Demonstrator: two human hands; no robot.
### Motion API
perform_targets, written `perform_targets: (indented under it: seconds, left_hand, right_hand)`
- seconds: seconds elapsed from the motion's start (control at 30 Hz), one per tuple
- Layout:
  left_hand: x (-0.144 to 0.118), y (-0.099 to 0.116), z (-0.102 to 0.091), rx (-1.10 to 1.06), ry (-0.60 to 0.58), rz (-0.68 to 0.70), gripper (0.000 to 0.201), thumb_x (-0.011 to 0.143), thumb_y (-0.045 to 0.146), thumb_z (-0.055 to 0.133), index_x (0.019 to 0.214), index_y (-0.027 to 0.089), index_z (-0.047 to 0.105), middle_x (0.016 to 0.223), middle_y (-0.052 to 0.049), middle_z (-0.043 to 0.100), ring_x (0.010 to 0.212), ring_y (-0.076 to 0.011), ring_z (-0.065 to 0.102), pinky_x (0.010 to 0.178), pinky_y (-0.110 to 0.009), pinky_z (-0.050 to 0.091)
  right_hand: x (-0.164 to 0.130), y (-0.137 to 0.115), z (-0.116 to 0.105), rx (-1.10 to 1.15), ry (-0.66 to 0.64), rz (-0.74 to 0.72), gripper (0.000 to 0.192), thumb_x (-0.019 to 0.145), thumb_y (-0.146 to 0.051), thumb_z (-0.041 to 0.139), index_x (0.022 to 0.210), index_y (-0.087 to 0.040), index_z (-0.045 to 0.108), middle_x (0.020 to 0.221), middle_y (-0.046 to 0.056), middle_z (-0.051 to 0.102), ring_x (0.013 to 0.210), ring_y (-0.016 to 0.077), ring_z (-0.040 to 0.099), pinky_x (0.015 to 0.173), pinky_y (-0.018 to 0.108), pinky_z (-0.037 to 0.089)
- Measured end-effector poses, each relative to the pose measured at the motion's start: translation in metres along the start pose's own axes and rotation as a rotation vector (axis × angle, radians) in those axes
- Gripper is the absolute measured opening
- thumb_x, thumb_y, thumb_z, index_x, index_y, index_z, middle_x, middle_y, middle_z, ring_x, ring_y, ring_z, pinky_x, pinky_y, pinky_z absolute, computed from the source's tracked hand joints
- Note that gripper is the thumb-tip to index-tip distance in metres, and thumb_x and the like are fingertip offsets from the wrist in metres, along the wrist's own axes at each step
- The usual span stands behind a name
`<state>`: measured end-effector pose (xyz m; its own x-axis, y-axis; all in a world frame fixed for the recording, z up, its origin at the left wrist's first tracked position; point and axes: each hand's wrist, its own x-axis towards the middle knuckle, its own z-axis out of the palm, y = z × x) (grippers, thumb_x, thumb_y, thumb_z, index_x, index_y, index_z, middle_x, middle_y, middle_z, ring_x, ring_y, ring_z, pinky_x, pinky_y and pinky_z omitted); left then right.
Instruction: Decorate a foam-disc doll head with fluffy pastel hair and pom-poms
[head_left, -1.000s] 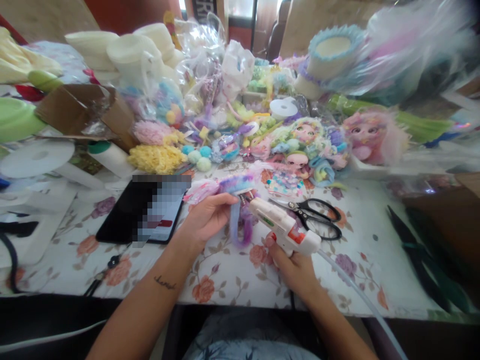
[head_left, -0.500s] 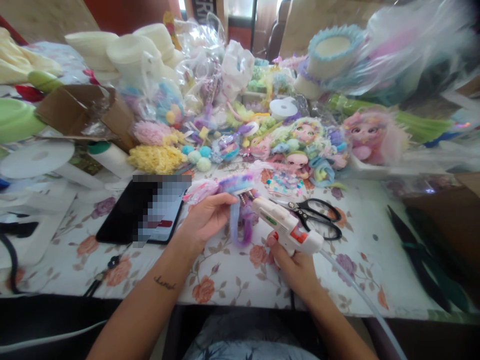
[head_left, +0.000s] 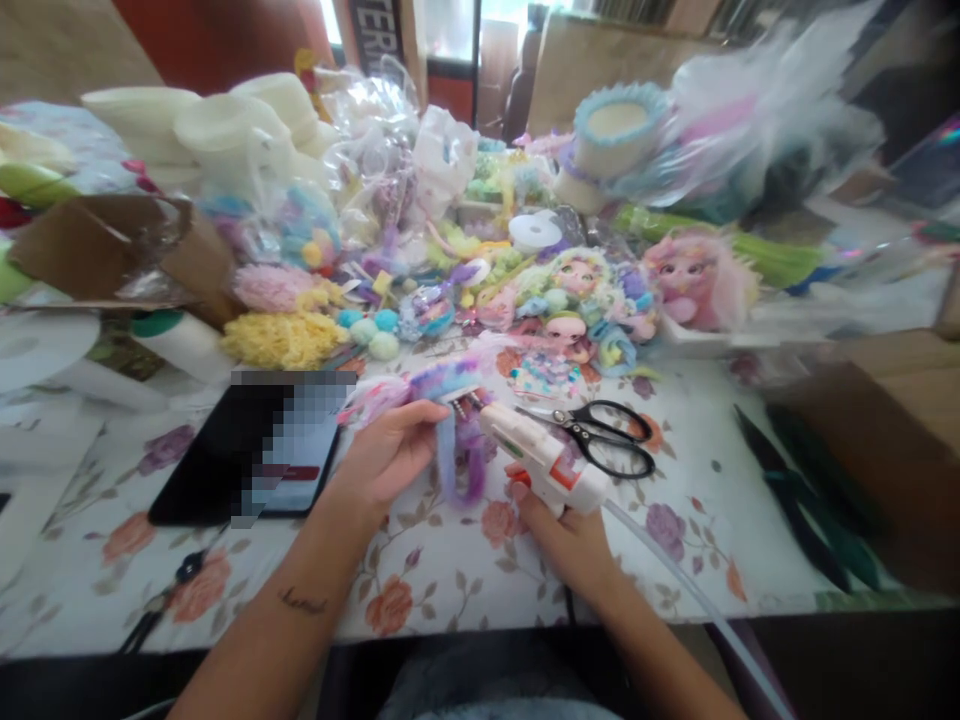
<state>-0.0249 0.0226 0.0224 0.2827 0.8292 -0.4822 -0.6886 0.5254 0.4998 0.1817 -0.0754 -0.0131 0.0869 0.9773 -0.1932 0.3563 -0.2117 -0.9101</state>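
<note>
My left hand (head_left: 394,455) pinches a fuzzy pipe-cleaner craft (head_left: 442,375) in purple, blue and pink. A bent purple-blue strip (head_left: 471,485) of it dangles below the fingertips. Small dark metallic teeth or coils show at its edge, too blurred to name. My right hand (head_left: 566,535) is wrapped round the handle of a white hot glue gun (head_left: 536,450) with an orange-red trigger. The gun's nozzle points up and left, close to the craft; whether it touches I cannot tell. Black-handled scissors (head_left: 611,440) lie just right of the gun.
A black tablet (head_left: 247,450) lies left of my left forearm. Doll-faced crafts (head_left: 574,275), pompoms (head_left: 375,335) and a ribbon spool (head_left: 535,230) crowd the back. A cardboard box (head_left: 112,245) stands at back left; dark pliers-like shears (head_left: 799,500) lie right. The gun's cord (head_left: 675,560) runs down right.
The whole scene has slid leftward in view as the head turned right. Both hands keep their holds, and the glue gun stays close to the fuzzy craft.
</note>
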Motion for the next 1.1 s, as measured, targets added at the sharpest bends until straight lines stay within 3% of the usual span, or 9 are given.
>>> perform_targets:
  seconds: [0.07,0.17,0.27,0.43,0.53,0.67,0.8,0.9,1.1]
  left_hand:
    - [-0.003,0.002,0.007,0.016,0.015,-0.009,0.029,0.070,-0.009,0.062,0.087,0.009,0.077,0.070,-0.005,0.075,0.067,-0.0165,0.072,0.075,-0.027,0.060]
    - [-0.008,0.005,0.022,0.066,0.210,0.031,0.032,0.074,-0.011,0.053,0.088,0.007,0.075,0.073,-0.008,0.076,0.059,-0.0160,0.070,0.061,-0.024,0.060]
    - [-0.013,0.008,0.034,0.079,0.288,0.050,0.041,0.074,-0.013,0.045,0.097,0.006,0.074,0.076,-0.010,0.076,0.065,-0.0185,0.073,0.059,-0.023,0.061]
    - [-0.018,0.010,0.040,0.094,0.329,0.038,0.042,0.081,-0.012,0.041,0.105,0.006,0.071,0.070,-0.007,0.074,0.055,-0.0150,0.070,0.055,-0.020,0.061]
    - [-0.019,0.009,0.039,0.083,0.306,0.040,0.043,0.083,-0.013,0.041,0.109,0.005,0.070,0.068,-0.006,0.073,0.055,-0.0139,0.069,0.055,-0.018,0.061]
    - [-0.020,0.008,0.041,0.082,0.325,0.051,0.044,0.084,-0.013,0.040,0.115,0.004,0.068,0.074,-0.008,0.075,0.056,-0.0144,0.070,0.055,-0.018,0.061]
    - [-0.019,0.006,0.042,0.092,0.301,0.019,0.047,0.081,-0.013,0.044,0.116,0.006,0.068,0.072,-0.006,0.075,0.054,-0.0159,0.070,0.054,-0.021,0.062]
    - [-0.017,0.005,0.040,0.110,0.285,0.019,0.048,0.081,-0.014,0.043,0.116,0.006,0.068,0.067,-0.004,0.073,0.051,-0.0147,0.068,0.052,-0.020,0.060]
    - [-0.012,0.002,0.033,0.097,0.228,0.028,0.043,0.074,-0.016,0.050,0.099,0.008,0.075,0.070,-0.007,0.075,0.054,-0.0145,0.068,0.056,-0.020,0.059]
  right_hand:
    - [0.000,-0.002,0.001,0.041,-0.010,0.017,0.027,0.084,-0.041,0.066,0.103,-0.026,0.075,0.076,0.001,0.075,0.069,0.0201,0.069,0.068,0.032,0.055]
    - [0.000,-0.010,-0.001,0.152,-0.018,0.034,0.028,0.085,-0.040,0.064,0.103,-0.023,0.074,0.063,-0.001,0.069,0.057,0.0168,0.064,0.060,0.030,0.053]
    - [0.000,-0.016,-0.017,0.275,0.047,0.041,0.030,0.081,-0.041,0.065,0.100,-0.019,0.074,0.058,-0.002,0.064,0.048,0.0132,0.057,0.051,0.026,0.049]
    - [0.003,-0.004,-0.090,0.213,0.351,0.014,0.044,0.078,-0.053,0.065,0.102,-0.016,0.071,0.063,0.001,0.067,0.043,0.0133,0.053,0.039,0.025,0.039]
    - [0.015,0.016,-0.146,-0.107,0.598,0.042,0.043,0.078,-0.055,0.061,0.085,-0.014,0.072,0.053,0.002,0.063,0.043,0.0162,0.052,0.045,0.030,0.043]
    - [0.039,0.033,-0.192,-0.264,0.686,0.061,0.034,0.068,-0.048,0.064,0.068,-0.015,0.070,0.057,0.009,0.067,0.060,0.0260,0.064,0.062,0.037,0.049]
    - [0.062,0.038,-0.197,-0.381,0.674,0.046,0.037,0.068,-0.047,0.061,0.080,-0.014,0.073,0.083,0.015,0.076,0.086,0.0331,0.070,0.077,0.040,0.051]
    - [0.070,0.040,-0.193,-0.457,0.661,0.045,0.044,0.072,-0.048,0.056,0.089,-0.012,0.074,0.091,0.017,0.076,0.091,0.0338,0.070,0.080,0.041,0.051]
    - [0.036,0.045,-0.179,-0.629,0.669,0.025,0.057,0.078,-0.052,0.053,0.105,-0.006,0.071,0.105,0.026,0.073,0.100,0.0402,0.066,0.088,0.049,0.048]
